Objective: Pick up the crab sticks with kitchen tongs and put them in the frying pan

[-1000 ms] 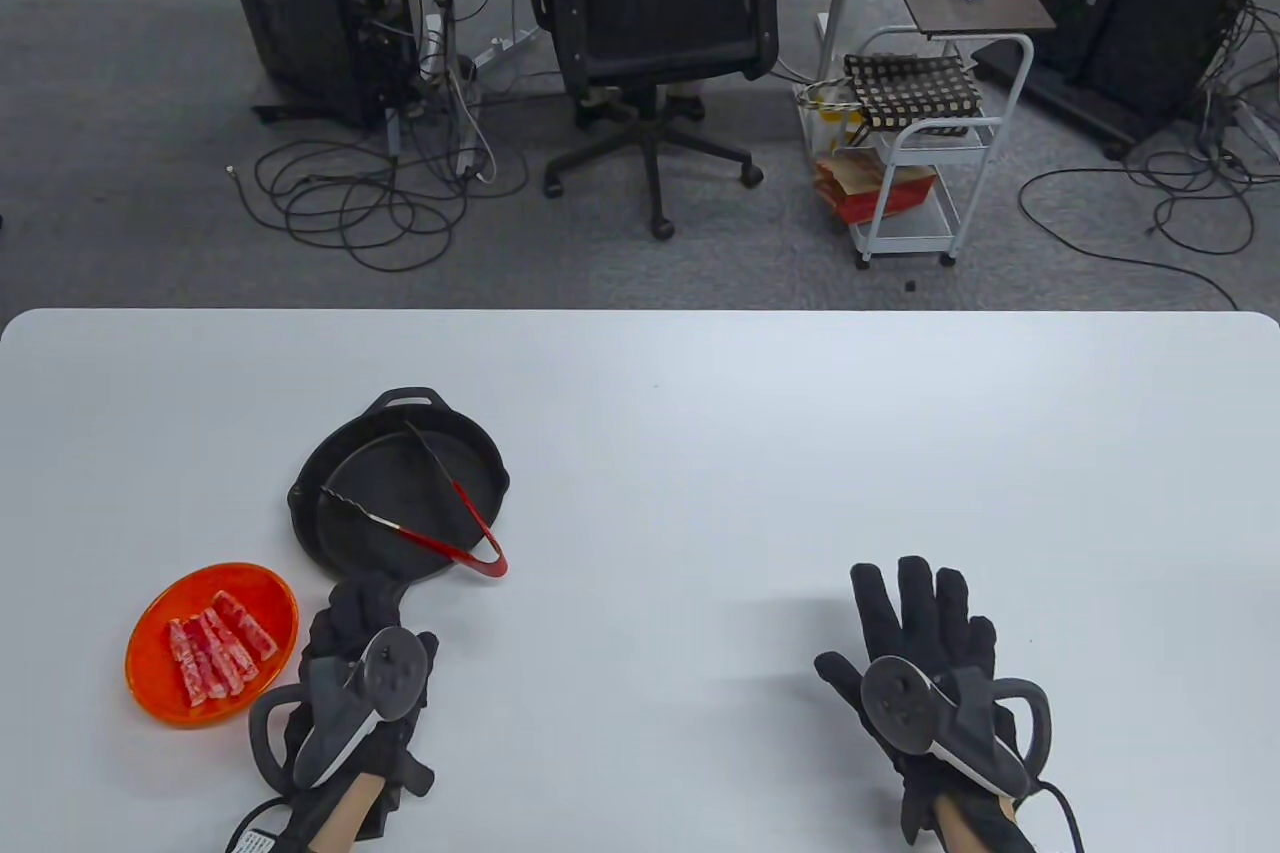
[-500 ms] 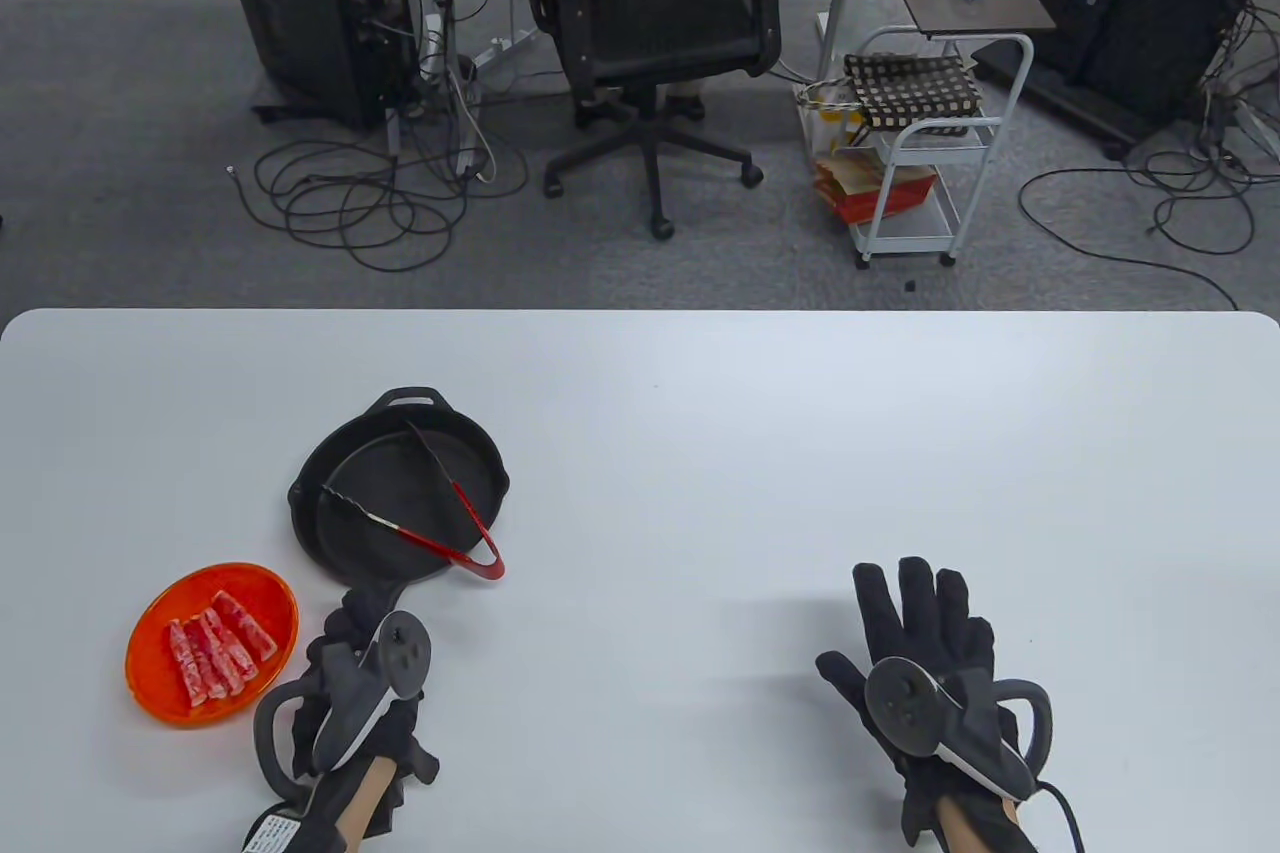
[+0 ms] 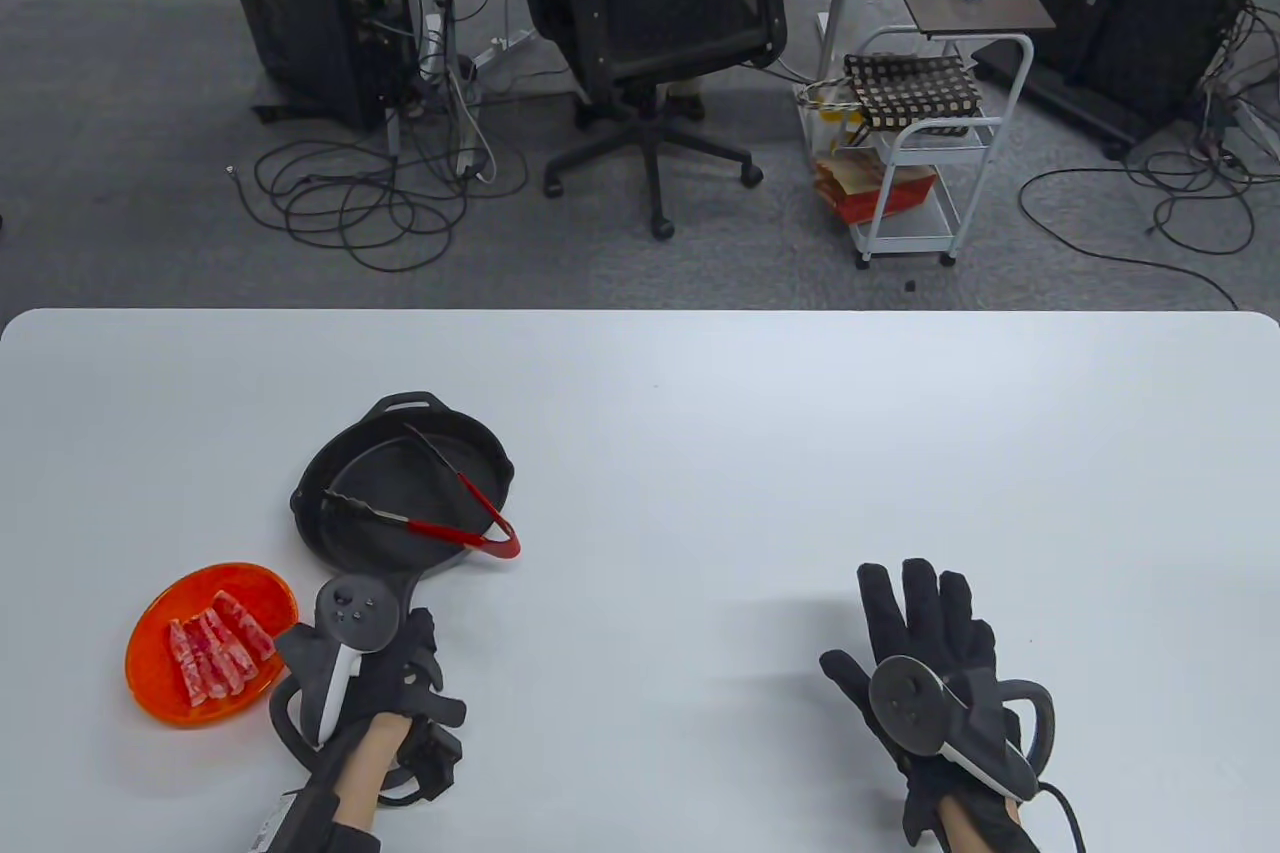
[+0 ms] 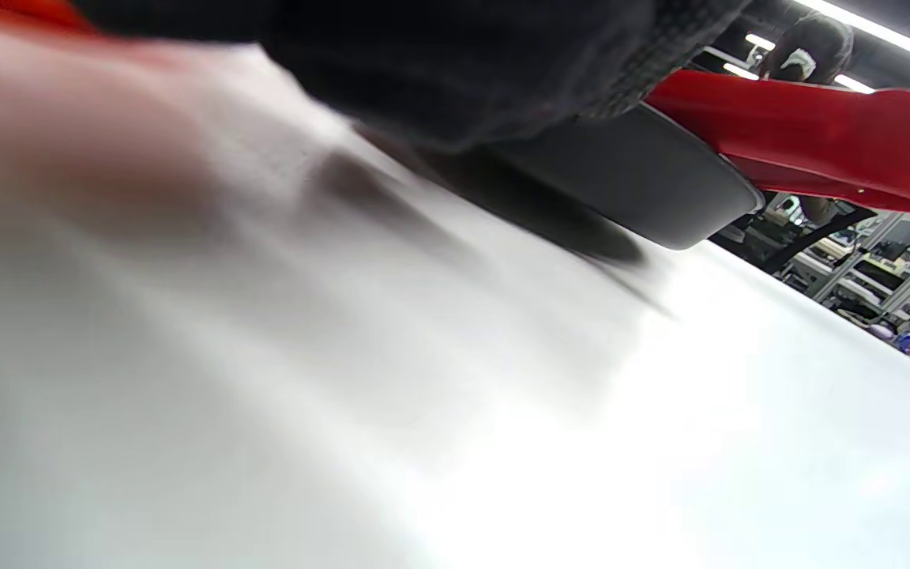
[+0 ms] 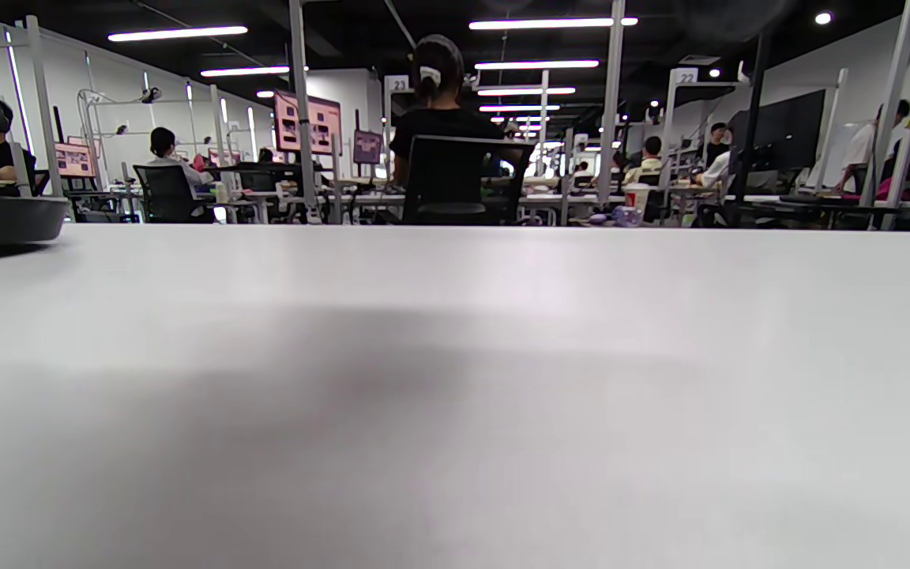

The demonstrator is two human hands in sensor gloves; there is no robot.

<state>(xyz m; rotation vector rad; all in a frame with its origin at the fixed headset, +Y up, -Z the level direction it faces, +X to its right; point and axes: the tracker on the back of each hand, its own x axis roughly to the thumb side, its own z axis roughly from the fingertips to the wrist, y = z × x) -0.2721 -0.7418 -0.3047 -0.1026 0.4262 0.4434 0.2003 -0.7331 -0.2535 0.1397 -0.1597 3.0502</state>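
Observation:
A black frying pan (image 3: 425, 483) lies on the white table at the left, with red-handled metal tongs (image 3: 455, 525) lying open inside it. My left hand (image 3: 410, 648) grips the pan's handle from the near side. In the left wrist view the pan's (image 4: 644, 190) underside shows a shadow beneath it, with the tongs' (image 4: 810, 134) red end jutting over its rim. Several red-and-white crab sticks (image 3: 215, 655) sit on an orange plate (image 3: 160, 708) left of that hand. My right hand (image 3: 915, 618) rests flat on the table at the right, fingers spread, holding nothing.
The white table (image 3: 700, 413) stretches wide between and beyond the hands. Past its far edge stand an office chair (image 3: 650, 13), a white cart (image 3: 920, 143) and floor cables. The right wrist view shows the pan's rim (image 5: 5, 217) at far left.
My left hand has rolled over on the pan's handle and turned the pan slightly; the tongs' red end slid to the right. The right hand has stayed put.

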